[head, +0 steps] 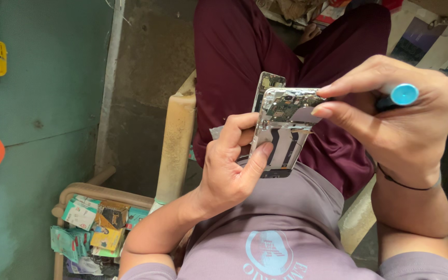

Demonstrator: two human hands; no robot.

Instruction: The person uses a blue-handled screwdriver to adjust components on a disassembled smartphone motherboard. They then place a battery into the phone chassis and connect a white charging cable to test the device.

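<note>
Head view looks straight down on a seated person; nearest to the camera is the mauve shirt [281,228], and from its lower corners both forearms rise toward the middle of the picture; the opened phone [281,132] is held there, above the lap, between the two hands.

Its long axis runs from about six o'clock up to twelve o'clock, leaning a little toward one o'clock; the dark lower end is close to the shirt, and the upper end, with a bare green circuit board [286,106], points away from the body.

From the left hand [229,166] the phone lies at about two o'clock, and they touch; this hand is curled around the left edge and the lower half, the thumb pressed flat on the inner face and the index finger bent over the side, so it grips the frame firmly.

From the right hand [405,122] the phone lies at about nine o'clock; thumb and index finger come together in a pinch at the top right corner of the board, though whether something small is between the tips I cannot tell; the other fingers fold around a dark tool with a light blue cap [404,94]; a thin black band is on this wrist.

Both hands are on the phone; the left carries it, the right works only at the far end.

Farther away are the dark red trousers [245,46]; at eight o'clock, on the floor, a stack of small coloured boxes [97,231].
</note>
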